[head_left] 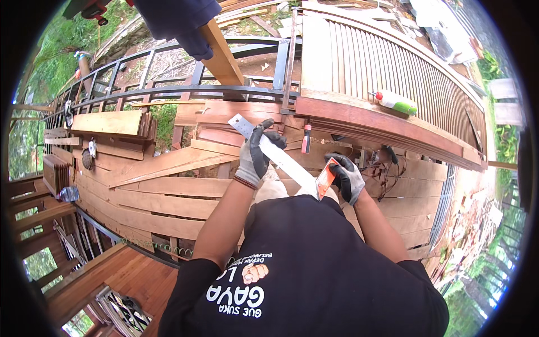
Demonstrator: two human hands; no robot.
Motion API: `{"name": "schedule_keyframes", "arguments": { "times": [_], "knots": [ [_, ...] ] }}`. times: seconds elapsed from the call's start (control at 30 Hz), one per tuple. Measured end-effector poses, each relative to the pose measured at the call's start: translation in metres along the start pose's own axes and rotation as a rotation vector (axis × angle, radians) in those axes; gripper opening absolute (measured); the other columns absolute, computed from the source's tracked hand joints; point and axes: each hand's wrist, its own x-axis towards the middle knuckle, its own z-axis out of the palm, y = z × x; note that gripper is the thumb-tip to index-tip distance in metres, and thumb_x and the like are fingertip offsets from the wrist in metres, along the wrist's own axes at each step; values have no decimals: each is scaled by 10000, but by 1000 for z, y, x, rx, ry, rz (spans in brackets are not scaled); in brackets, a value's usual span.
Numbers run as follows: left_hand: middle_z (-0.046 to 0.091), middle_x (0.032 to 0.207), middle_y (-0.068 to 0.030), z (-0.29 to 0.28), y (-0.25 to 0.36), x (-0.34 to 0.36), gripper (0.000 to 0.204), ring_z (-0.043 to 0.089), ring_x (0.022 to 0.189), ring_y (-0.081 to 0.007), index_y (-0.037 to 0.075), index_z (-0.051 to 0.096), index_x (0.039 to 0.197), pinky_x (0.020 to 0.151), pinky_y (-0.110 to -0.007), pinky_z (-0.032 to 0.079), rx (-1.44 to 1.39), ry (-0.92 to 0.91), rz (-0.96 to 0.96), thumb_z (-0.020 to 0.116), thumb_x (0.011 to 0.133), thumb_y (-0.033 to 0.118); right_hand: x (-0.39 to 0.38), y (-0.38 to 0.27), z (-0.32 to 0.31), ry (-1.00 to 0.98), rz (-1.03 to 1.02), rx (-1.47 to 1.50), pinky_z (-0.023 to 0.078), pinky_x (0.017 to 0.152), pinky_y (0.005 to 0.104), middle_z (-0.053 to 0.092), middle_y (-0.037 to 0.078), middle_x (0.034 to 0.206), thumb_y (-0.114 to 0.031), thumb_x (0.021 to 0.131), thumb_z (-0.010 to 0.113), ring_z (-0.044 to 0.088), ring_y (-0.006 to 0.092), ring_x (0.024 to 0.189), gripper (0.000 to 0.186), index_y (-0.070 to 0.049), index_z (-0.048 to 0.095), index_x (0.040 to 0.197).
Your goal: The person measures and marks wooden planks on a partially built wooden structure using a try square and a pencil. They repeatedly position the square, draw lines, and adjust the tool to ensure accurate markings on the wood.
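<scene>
Hands apart, gripping square (right apparently curled)

Dark blue cloth cut off above, trousers mostly behind shirt.

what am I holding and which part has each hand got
A square: your gloved left hand grips the silver blade toward its free end; your gloved right hand holds the orange handle.

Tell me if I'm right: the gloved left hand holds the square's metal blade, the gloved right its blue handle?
Not quite: in the head view, the handle in the right hand is orange, not blue. The left hand does hold the metal blade.
</scene>
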Motion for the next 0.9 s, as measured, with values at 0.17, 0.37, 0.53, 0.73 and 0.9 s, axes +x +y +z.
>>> {"name": "schedule_keyframes", "arguments": {
  "times": [0.17,0.37,0.53,0.73,0.9],
  "knots": [
    [692,1062,-129,-4,-3,27,589,709,944,-251,29,573,1300,855,-394,587,379,23,-196,701,929,468,9,6,27,194,-115,471,531,991,377,644,85,1199,-101,1008,572,631,222,1094,286,-43,584,1288],
    [683,1065,-88,-1,-19,58,419,678,942,-209,74,626,1192,840,-365,562,724,-134,-426,709,922,384,52,31,50,346,-130,738,577,937,379,605,89,1218,-91,1030,542,634,211,1067,276,-65,573,1303],
    [685,979,-25,-21,-15,109,310,652,888,-162,80,630,1160,786,-306,542,902,-197,-384,692,933,282,85,17,34,134,247,324,590,713,305,687,91,988,-268,1001,650,682,167,798,310,-44,599,1210],
    [677,961,-18,-42,-21,173,159,627,817,-119,53,642,1105,729,-272,532,1014,-76,-263,629,964,125,117,8,29,92,192,496,618,726,343,691,131,974,-238,1019,620,706,209,793,271,-25,581,1181],
    [686,948,-22,-31,-41,180,181,608,822,-103,27,660,1117,756,-264,515,954,76,-128,635,948,89,145,25,13,34,224,617,628,822,414,675,193,1106,-176,1013,617,726,292,909,308,17,525,1235]
  ]
}}
